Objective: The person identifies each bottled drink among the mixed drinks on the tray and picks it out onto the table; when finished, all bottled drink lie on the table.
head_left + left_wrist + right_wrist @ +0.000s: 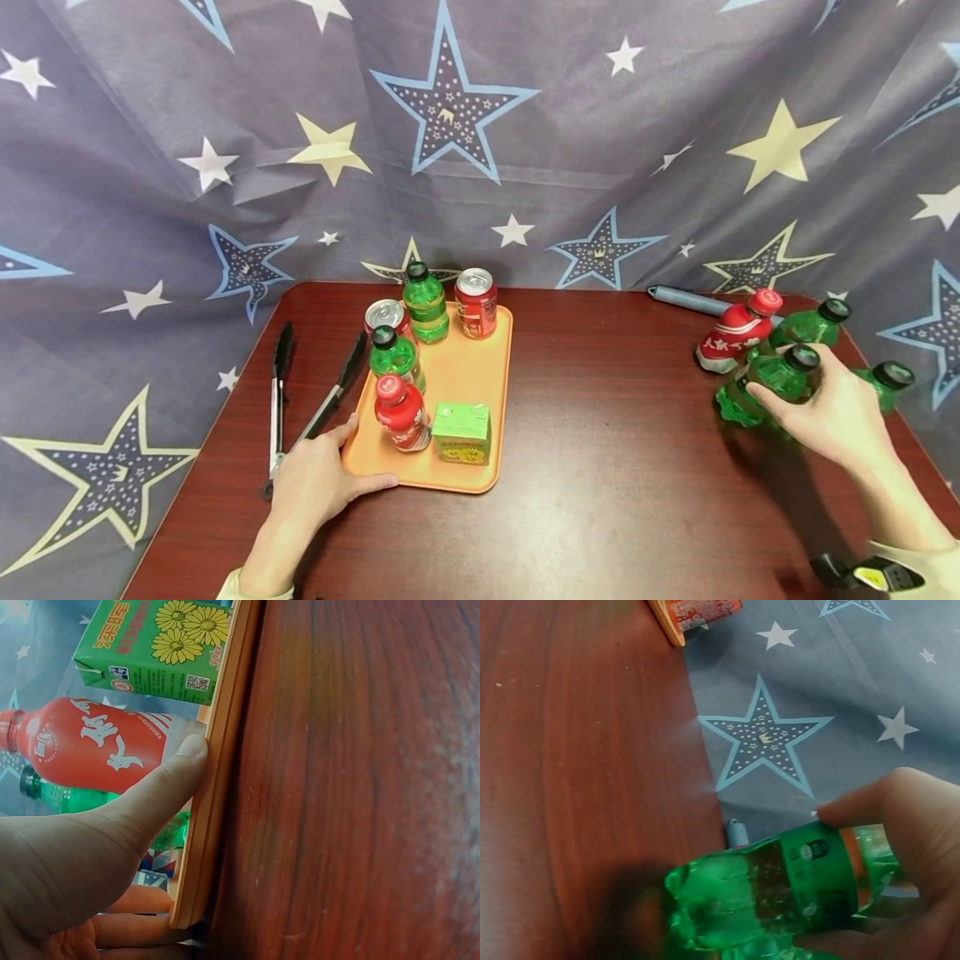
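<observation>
At the right, my right hand (pixel 843 412) grips a green plastic bottle (pixel 771 382) with a black cap, fingers and thumb around its upper part. In the right wrist view this bottle (pixel 757 892) is tilted, its base over the tabletop. My left hand (pixel 311 479) holds the near left corner of an orange tray (pixel 461 367), thumb at the near rim and fingers along the left side. On the tray stand a red bottle (pixel 402 414), a green juice carton (pixel 462 433), two green bottles (pixel 425 304) and two red cans (pixel 476 304).
Metal tongs with black tips (pixel 277 408) lie spread left of the tray. Beside the held bottle stand a red bottle (pixel 733 337) and two more green bottles (pixel 810 327). A grey-blue rod (pixel 690 300) lies along the back edge, before a star-patterned cloth (pixel 547 192).
</observation>
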`<state>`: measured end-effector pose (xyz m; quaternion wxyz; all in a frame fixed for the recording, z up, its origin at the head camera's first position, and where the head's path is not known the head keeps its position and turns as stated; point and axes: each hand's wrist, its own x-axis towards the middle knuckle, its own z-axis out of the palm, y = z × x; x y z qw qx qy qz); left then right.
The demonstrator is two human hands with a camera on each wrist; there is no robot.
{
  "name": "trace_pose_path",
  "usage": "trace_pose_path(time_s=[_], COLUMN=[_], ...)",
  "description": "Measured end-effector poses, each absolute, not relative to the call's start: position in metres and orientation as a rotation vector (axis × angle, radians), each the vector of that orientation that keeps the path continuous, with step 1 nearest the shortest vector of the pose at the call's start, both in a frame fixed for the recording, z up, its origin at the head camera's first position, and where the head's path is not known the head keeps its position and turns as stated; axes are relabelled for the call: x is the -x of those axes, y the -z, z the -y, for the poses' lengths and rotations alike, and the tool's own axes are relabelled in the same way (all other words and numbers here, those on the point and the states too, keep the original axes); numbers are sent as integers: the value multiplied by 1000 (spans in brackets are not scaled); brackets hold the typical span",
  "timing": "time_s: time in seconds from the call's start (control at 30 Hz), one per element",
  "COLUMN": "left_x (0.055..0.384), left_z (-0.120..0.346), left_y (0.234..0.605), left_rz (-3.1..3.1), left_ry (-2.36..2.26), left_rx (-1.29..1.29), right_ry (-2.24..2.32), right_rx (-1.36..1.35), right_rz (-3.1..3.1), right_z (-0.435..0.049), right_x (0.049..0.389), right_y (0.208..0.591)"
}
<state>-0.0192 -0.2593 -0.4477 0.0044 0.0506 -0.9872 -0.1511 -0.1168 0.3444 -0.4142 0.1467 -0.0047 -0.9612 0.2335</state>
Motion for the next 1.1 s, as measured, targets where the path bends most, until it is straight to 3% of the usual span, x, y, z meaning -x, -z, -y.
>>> trace_pose_path(time_s=[0.53, 1.1], left_x=[20, 20], left_z=[259, 259], left_y=[446, 446], left_rz=[3109, 3104], left_ry=[484, 486], left_rx=[-159, -165], right_ry=[-822, -1101], right_rx=[-23, -367], right_rz=[2596, 2409], right_z=[-325, -233], right_x=[143, 176], right_y=[347, 306])
